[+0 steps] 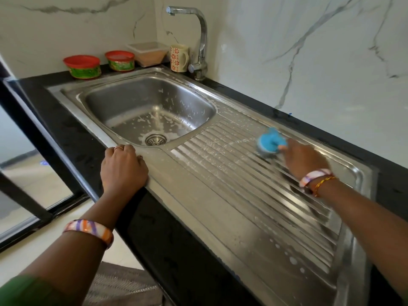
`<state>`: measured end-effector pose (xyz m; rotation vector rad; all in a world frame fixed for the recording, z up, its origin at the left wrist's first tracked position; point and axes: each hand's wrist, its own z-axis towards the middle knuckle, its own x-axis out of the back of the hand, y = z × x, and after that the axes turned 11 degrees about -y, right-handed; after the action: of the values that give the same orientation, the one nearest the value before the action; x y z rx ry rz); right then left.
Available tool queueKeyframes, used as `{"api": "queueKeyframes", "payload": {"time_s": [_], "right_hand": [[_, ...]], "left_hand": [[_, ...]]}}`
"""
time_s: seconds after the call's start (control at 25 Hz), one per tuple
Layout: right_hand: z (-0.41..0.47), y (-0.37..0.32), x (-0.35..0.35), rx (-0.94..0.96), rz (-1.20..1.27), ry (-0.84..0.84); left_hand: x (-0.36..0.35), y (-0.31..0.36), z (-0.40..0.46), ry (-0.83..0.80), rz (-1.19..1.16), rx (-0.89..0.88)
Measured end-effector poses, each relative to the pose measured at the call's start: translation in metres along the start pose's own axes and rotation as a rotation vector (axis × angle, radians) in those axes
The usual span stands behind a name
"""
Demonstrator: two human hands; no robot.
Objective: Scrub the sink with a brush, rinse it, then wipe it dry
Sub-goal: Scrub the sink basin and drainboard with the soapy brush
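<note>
- Along the back of the black tabletop (66, 133), behind the basin, stand two red-lidded tubs (82, 66) (120, 60), one clear square container (148, 53) and one patterned mug (179, 58), all in a row against the marble wall.
- One chrome tap (199, 40) rises at the back corner beside the mug; its spout reaches out over the basin side, and no water shows from it.
- One steel sink (198, 195) lies with its long axis from the far-left basin to the near-right ribbed drainboard. Soap flecks dot the basin floor around the single drain (155, 139) and the upper ribs.
- One blue brush (271, 142) sits on the far part of the drainboard, near the back edge, bristles down on the ribs. It is blurred, so its exact heading is unclear.
- The right hand (302, 160) grips the brush from the near side, fingers curled round it; nothing lies between it and the ribs.
- The left hand (122, 166) rests on the front rim of the sink just below the drain, fingers curled over the edge and holding the rim; one ring shows on it.
- One striped bangle circles each wrist; the right wrist also carries a thread band.
</note>
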<state>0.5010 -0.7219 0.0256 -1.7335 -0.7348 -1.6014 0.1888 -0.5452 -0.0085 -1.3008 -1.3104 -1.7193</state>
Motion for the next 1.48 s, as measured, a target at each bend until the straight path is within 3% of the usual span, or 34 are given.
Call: {"api": "queueKeyframes", "payload": {"time_s": [0.12,0.2,0.32,0.4,0.48,0.6,0.68,0.76,0.84,0.92,1.0,1.2,1.24,1.32,1.48], "right_hand": [[0.004,0.032,0.003,-0.145,0.045,0.017],[-0.022,0.004,-0.006,0.004,0.09,-0.019],[-0.088,-0.062,-0.016,0.386,0.189,-0.15],[-0.107,-0.081,-0.02,0.525,0.119,-0.172],[-0.086,-0.067,-0.018,0.418,0.059,-0.09],[-0.029,-0.005,-0.001,-0.041,0.073,-0.008],[-0.016,0.022,0.005,-0.172,0.046,0.019],[-0.029,0.01,0.002,-0.078,0.067,-0.005],[-0.06,-0.021,-0.006,0.138,0.152,-0.094],[-0.096,-0.05,-0.013,0.38,0.176,-0.195],[-0.096,-0.051,-0.012,0.437,0.066,-0.186],[-0.02,0.039,0.018,-0.173,-0.013,-0.027],[-0.018,0.043,0.019,-0.218,0.02,-0.02],[-0.031,0.021,0.012,-0.106,0.137,-0.049],[-0.096,-0.056,-0.01,0.391,0.257,-0.273]], "left_hand": [[-0.001,0.0,0.0,0.009,0.013,-0.01],[-0.001,0.0,0.001,0.013,0.019,-0.011],[-0.001,0.001,-0.001,0.005,0.028,-0.002],[-0.001,0.0,-0.001,0.006,0.03,-0.01],[0.001,0.001,-0.002,0.01,-0.011,-0.027],[0.007,0.006,-0.016,0.047,-0.146,-0.078],[0.005,0.014,-0.039,0.041,-0.194,-0.119],[-0.003,0.024,-0.068,0.01,-0.193,-0.192],[-0.011,0.034,-0.091,-0.018,-0.148,-0.245],[-0.017,0.044,-0.101,-0.051,-0.104,-0.229],[-0.019,0.05,-0.105,-0.088,-0.091,-0.16],[-0.024,0.054,-0.107,-0.118,-0.09,-0.061],[-0.024,0.054,-0.107,-0.118,-0.082,-0.055],[-0.025,0.056,-0.106,-0.123,-0.065,-0.049],[-0.025,0.056,-0.107,-0.138,-0.04,-0.039]]}}
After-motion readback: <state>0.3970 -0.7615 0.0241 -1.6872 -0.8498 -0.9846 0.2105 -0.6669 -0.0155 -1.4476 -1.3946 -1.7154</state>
